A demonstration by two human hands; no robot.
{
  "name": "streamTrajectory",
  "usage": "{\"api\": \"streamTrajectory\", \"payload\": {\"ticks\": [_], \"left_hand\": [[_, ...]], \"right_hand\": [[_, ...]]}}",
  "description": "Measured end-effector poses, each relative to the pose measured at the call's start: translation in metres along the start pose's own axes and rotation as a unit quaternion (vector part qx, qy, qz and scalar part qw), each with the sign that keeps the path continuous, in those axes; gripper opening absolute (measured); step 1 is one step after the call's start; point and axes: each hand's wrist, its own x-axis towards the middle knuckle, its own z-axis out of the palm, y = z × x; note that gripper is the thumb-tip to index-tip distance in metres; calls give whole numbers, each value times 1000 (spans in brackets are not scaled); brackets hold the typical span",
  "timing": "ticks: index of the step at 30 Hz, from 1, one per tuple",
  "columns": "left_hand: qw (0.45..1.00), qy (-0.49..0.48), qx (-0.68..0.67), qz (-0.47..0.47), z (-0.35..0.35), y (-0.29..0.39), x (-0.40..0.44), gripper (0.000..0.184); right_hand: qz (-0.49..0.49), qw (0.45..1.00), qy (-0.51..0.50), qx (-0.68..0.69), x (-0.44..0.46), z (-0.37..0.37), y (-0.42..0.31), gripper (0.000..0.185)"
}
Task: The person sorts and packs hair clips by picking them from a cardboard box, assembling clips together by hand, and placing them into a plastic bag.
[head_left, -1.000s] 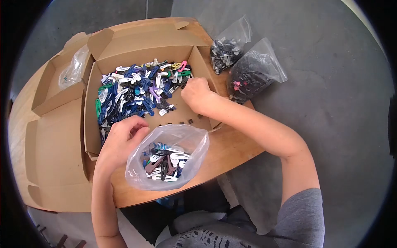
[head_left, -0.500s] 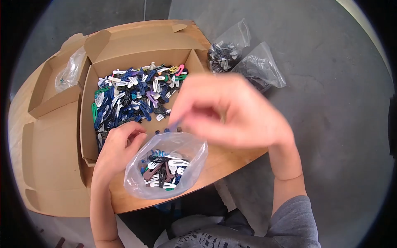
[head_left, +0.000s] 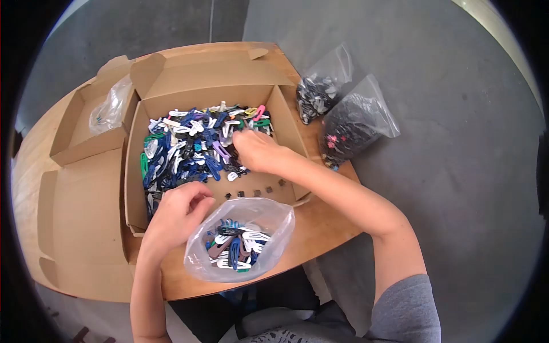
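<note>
Grey floor (head_left: 469, 171) is spreading out behind, and a wooden table (head_left: 320, 231) is filling the front. The big cardboard box (head_left: 287, 119) is lying open on it, its flattened cardboard (head_left: 86, 211) stretching left, and a smaller box (head_left: 74, 126) is sitting behind that with a crumpled clear bag (head_left: 111, 106) inside. Down at the near edge, an open plastic bag (head_left: 277, 234) is standing mouth-up! Over on the right, a larger zip bag (head_left: 351, 128) is leaning beside a smaller zip bag (head_left: 317, 94), both bulging with dark pieces.

Now the hands! The right hand (head_left: 255, 150) is bending over the heap with its fingertips hidden, so I can't be telling whether it's pinching anything. The left hand (head_left: 182, 210) is curling loosely just beside the open bag, a gap showing by the thumb; whether its hidden fingers are gripping plastic, I can't tell.

Hair clips (head_left: 189, 143) are heaping up in the big box, blue, white, black, a pink one glowing at the back, and more are lying in the open bag. Smallest of all, little dark bits (head_left: 257, 193) are lining up near the box's front.
</note>
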Motion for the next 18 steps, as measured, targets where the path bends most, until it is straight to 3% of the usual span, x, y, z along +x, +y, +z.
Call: {"api": "streamTrajectory", "payload": {"ticks": [6,8,12,14,15,17,18], "left_hand": [[1000,-5,10,3,-1,-2,0,17],[1000,-15,9,-5,-2,-1,0,18],[1000,-16,16,-10,-2,1,0,17],[999,-17,27,-11,-4,1,1,17],[999,-20,37,-9,-4,1,1,17],[998,-3,61,21,-6,-6,7,16],[995,11,84,51,-7,-7,10,15]], "right_hand": [[12,999,-20,48,-10,-10,9,17],[-10,992,49,118,-21,-28,12,16],[-23,926,49,372,-74,-99,-31,10],[-149,873,66,459,-97,-106,-47,11],[-152,873,66,459,-104,-112,-51,11],[-240,911,-57,331,-113,-120,-56,14],[-178,916,-58,355,-110,-116,-55,20]]}}
